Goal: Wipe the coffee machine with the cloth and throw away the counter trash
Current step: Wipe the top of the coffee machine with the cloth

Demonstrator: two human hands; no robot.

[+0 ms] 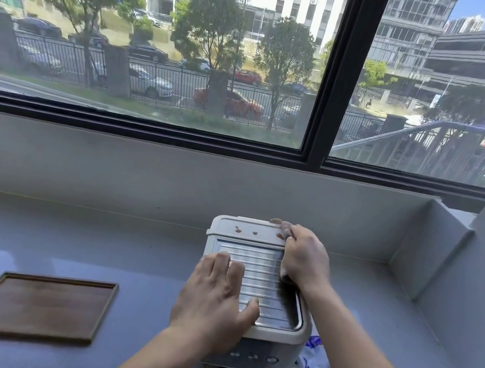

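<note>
No readable text; blue print on the plastic bag (312, 364) is blurred.

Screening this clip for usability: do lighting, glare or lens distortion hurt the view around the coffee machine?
Head view: daylight through the dark-framed window lights the white coffee machine with ribbed metal top evenly; left hand and right hand, gripping a brownish cloth, look sharp; pale glare sheens the grey counter beside the brown wooden tray; wide-angle distortion bows the window frame.
</note>
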